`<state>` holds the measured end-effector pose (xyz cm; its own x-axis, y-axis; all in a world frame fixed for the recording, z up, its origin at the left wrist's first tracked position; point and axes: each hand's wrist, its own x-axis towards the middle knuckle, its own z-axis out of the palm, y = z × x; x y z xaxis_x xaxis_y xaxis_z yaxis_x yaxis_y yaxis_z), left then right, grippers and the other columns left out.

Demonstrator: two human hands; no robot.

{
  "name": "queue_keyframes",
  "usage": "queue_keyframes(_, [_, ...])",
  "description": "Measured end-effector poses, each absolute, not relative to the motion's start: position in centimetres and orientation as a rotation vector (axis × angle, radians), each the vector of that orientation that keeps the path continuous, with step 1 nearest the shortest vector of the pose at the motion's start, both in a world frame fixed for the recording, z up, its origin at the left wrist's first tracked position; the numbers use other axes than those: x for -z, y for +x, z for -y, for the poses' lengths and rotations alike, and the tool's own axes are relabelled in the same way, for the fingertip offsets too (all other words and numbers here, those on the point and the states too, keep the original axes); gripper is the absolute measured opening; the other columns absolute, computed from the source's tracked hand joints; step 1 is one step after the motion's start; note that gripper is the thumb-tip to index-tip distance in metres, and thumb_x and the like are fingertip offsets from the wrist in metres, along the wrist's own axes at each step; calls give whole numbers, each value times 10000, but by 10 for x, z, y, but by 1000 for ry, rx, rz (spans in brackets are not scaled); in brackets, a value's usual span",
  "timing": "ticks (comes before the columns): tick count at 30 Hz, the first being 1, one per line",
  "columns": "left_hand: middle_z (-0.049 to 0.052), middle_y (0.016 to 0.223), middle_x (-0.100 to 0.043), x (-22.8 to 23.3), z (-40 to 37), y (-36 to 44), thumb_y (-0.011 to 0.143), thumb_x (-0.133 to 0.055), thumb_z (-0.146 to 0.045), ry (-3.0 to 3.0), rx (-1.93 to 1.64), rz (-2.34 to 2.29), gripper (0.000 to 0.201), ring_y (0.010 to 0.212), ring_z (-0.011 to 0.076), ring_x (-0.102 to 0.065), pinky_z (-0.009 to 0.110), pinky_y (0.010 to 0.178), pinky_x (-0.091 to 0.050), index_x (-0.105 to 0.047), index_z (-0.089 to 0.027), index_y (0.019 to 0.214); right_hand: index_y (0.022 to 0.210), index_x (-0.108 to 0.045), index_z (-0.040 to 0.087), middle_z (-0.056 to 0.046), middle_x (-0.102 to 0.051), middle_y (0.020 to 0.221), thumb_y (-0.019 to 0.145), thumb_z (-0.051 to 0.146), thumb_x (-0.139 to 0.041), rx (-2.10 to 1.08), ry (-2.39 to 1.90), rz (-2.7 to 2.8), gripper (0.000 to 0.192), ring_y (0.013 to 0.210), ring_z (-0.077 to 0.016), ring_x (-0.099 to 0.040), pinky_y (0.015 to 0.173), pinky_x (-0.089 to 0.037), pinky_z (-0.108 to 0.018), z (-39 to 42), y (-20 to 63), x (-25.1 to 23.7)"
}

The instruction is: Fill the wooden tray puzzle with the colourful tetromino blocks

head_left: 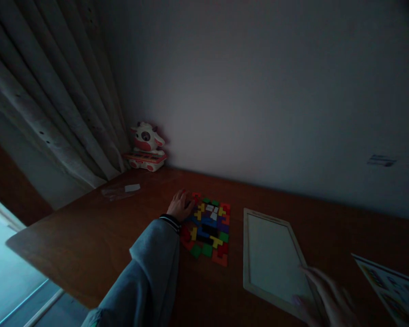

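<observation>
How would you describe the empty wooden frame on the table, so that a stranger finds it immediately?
On the brown wooden table against the wall, look right of the cluster of coloured puzzle blocks. The wooden frame lies flat there, with the right hand at its near corner. Unlike its neighbours, it is a pale rectangle with a raised rim.

- Your table [88, 245] looks like reddish-brown wood with a smooth, faintly sheened top.
- On it, the puzzle blocks [209, 229] seem painted wood, matt.
- Right of the blocks, the tray [245, 254] has a pale bare-wood frame.
- Your sleeve [150, 272] is soft grey cloth.
- Behind the blocks, the cow toy [146, 147] looks like glossy plastic.
</observation>
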<state>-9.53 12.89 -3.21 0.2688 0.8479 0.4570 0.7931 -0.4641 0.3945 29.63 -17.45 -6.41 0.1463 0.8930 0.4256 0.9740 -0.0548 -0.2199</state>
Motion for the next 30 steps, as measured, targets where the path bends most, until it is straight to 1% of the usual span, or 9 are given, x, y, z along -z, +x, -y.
queue_keyframes(3, [142,1512,-379,35,-137,-93,913,-462,-563,2477,-786,-1528,633,1435,309,-274,493,1169,-226,-429,-176,1413,1329,-550,270,-75,-582,1369,815,516,-561,115,-1906,1853,571,1210,-325,-562,988,-451,-488,174,292,62])
queue_keyframes(5, [134,1503,-400,36,-137,-91,893,-468,-607,2511,-670,-1473,653,1424,318,-301,508,1176,-196,-456,-200,1404,1347,-540,296,-56,-566,1392,818,500,-569,42,-1878,1887,568,1245,-320,-538,1008,-444,-496,175,292,62])
queue_keyframes(9, [102,1431,-501,35,-127,-87,870,-538,-559,2581,-621,-1309,565,1347,296,-432,457,1150,-289,-542,-244,1340,1388,-506,312,-52,-534,1424,800,486,-608,-55,-1843,1929,622,1281,-330,-501,1042,-411,-527,172,291,54])
queue_keyframes(15, [131,1362,-551,21,-99,-74,896,-544,-470,2689,-678,-1146,451,1273,285,-495,455,1105,-365,-609,-192,1245,1367,-535,255,-72,-447,1492,858,488,-550,-267,-1741,2051,560,1363,-300,-403,1119,-325,-505,134,284,25])
queue_keyframes(18, [138,1372,-534,13,-71,-57,884,-564,-476,2789,-606,-1042,476,1280,308,-480,496,1084,-383,-586,-195,1268,1389,-508,269,-85,-439,1496,857,526,-559,-267,-1713,2145,593,1371,-300,-391,1121,-313,-517,111,281,20])
queue_keyframes(21, [133,1474,-428,12,-38,-34,878,-535,-567,2855,-545,-962,605,1347,352,-394,540,1079,-375,-486,-225,1374,1364,-526,301,-78,-457,1483,856,578,-542,-241,-1762,2164,579,1354,-312,-416,1098,-320,-563,97,278,24])
queue_keyframes(23, [140,1523,-353,14,-21,-18,894,-499,-582,2887,-523,-924,662,1396,357,-323,539,1125,-315,-405,-212,1435,1350,-538,302,-77,-470,1472,852,595,-540,-215,-1777,2142,577,1346,-312,-429,1090,-335,-561,93,275,28])
queue_keyframes(26, [149,1542,-315,18,-17,4,955,-401,-530,2900,-461,-964,605,1427,358,-265,563,1149,-247,-353,-209,1466,1336,-549,285,-78,-491,1455,858,577,-546,-198,-1739,2093,560,1337,-296,-444,1097,-353,-526,92,273,33])
queue_keyframes(30, [142,1544,-317,23,-42,20,993,-321,-485,2848,-412,-1150,539,1440,346,-238,587,1138,-233,-356,-224,1463,1314,-560,240,-91,-544,1404,882,516,-537,-222,-1677,1983,513,1298,-271,-495,1099,-389,-479,93,275,37])
